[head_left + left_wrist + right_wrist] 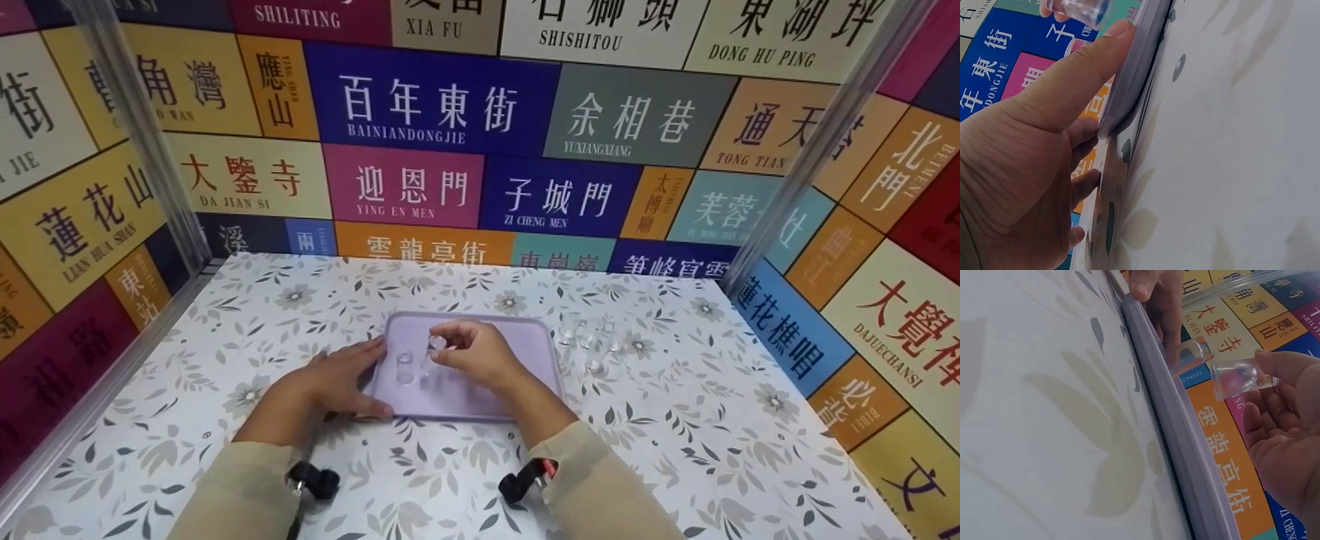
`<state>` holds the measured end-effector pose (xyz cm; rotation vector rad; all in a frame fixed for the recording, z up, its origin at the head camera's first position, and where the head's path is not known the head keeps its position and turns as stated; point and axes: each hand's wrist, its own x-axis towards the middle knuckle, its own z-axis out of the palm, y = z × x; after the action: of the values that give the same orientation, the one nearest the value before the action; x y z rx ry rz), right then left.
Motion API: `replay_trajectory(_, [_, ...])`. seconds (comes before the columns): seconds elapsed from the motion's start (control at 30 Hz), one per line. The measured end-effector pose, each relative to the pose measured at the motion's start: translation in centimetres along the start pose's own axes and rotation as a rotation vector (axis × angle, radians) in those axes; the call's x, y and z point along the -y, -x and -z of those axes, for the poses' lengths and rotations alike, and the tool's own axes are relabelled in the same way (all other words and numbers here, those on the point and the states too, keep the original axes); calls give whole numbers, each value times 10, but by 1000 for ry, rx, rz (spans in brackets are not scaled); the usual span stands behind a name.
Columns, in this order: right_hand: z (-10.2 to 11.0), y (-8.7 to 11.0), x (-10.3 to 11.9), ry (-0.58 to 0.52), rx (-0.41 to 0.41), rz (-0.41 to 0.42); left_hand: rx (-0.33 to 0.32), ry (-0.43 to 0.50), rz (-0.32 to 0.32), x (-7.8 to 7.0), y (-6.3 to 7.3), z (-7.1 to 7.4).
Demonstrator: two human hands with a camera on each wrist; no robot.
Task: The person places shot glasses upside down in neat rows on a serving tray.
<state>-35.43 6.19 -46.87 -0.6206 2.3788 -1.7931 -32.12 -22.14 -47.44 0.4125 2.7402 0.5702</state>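
A small clear shot glass (436,343) is pinched between the thumb and fingers of my right hand (484,356), over a pale purple tray (480,409). In the right wrist view this held shot glass (1235,378) has its wider end toward the tray. Just left of it, another clear shot glass (405,368) stands on the tray. My left hand (334,379) spans the tray's near left corner, fingers along the left rim and thumb at the near rim. From the left wrist view, the thumb (1112,42) looks straight against the rim.
Several more clear glasses (594,360) stand close together on the table, right of the tray. A white cloth with a grey leaf and flower print (420,480) covers the table. Walls with coloured sign panels (442,97) enclose the back and sides, with clear corner posts (814,142).
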Motion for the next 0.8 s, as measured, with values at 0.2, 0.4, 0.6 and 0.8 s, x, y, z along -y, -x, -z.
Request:
replay_trajectory(0.2, [-7,0,-6,64,41,-42,-10,-3,-8,-2,3,1])
replay_trajectory(0.4, [-8,0,-12,82,75,-59,-3,9,1,-2,2,1])
replay_trajectory(0.6, [-7,0,-14,50,95,-66,-7,17,5,0,2,0])
replay_trajectory(0.8, [6,2,-14,47,100,-38,-7,31,1,0,1,-1])
